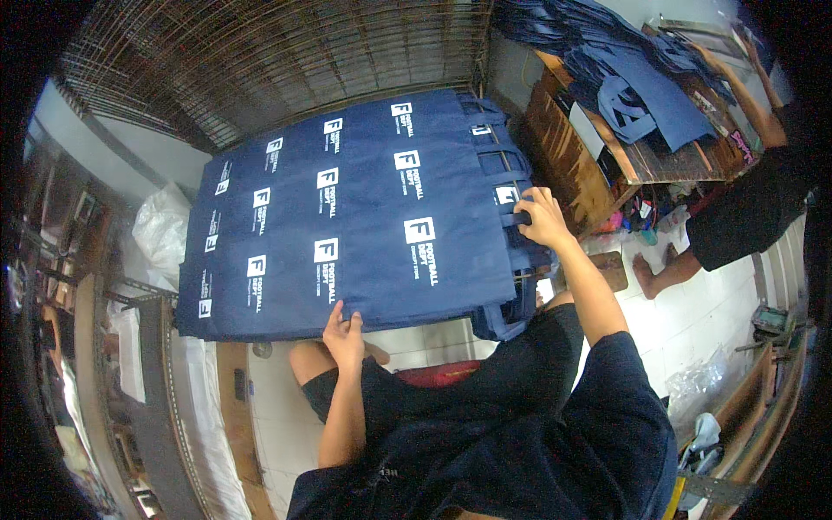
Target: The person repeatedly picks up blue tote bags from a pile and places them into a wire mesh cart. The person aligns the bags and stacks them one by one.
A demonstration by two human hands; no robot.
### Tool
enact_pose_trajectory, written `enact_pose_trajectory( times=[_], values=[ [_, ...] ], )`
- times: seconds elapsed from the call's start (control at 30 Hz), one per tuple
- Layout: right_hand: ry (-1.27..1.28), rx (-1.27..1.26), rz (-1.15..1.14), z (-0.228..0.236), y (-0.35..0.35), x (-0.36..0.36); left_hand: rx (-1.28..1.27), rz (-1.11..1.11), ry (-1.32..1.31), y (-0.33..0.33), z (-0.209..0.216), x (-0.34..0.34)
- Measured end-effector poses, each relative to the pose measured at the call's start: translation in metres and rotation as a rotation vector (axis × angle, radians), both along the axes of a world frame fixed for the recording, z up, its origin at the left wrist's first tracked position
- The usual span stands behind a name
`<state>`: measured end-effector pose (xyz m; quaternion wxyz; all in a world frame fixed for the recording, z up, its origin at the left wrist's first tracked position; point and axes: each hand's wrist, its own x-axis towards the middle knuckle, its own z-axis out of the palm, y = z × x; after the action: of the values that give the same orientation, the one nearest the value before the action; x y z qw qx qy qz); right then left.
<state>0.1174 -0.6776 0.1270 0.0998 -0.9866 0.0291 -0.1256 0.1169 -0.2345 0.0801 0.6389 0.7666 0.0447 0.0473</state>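
Note:
Navy blue fabric bags lie flat in front of me, with rows of white printed marks on top. My left hand rests at their near edge, its index finger and thumb apart and touching the cloth. At the right side, my right hand has its fingers curled on a navy strap. Several such straps hang in loops along that side, and a thin rod shows among them. The tips of my right fingers are partly hidden in the cloth.
A metal grid rises behind the bags. At far right, a wooden table bears more navy fabric, with another person's leg near it. Clear plastic bulges at left. A shelf frame runs along the near left.

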Motion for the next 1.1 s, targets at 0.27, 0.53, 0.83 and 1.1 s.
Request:
enact_pose_trajectory(
  times=[0.27, 0.53, 0.83, 1.1],
  values=[
    [0.233, -0.046, 0.018, 0.041, -0.019, 0.023, 0.075, 0.001, -0.039, 0.003, -0.002, 0.0],
    [0.664, 0.595, -0.041, 0.055, -0.048, 0.033, 0.018, 0.039, 0.006, -0.002, 0.003, -0.003],
    [0.625, 0.743, -0.109, 0.056, -0.062, 0.026, 0.006, 0.043, -0.01, 0.003, -0.005, -0.002],
    [0.634, 1.21, -0.092, 0.036, -0.081, 0.023, -0.022, 0.033, 0.009, 0.0, -0.001, -0.005]
  ],
)
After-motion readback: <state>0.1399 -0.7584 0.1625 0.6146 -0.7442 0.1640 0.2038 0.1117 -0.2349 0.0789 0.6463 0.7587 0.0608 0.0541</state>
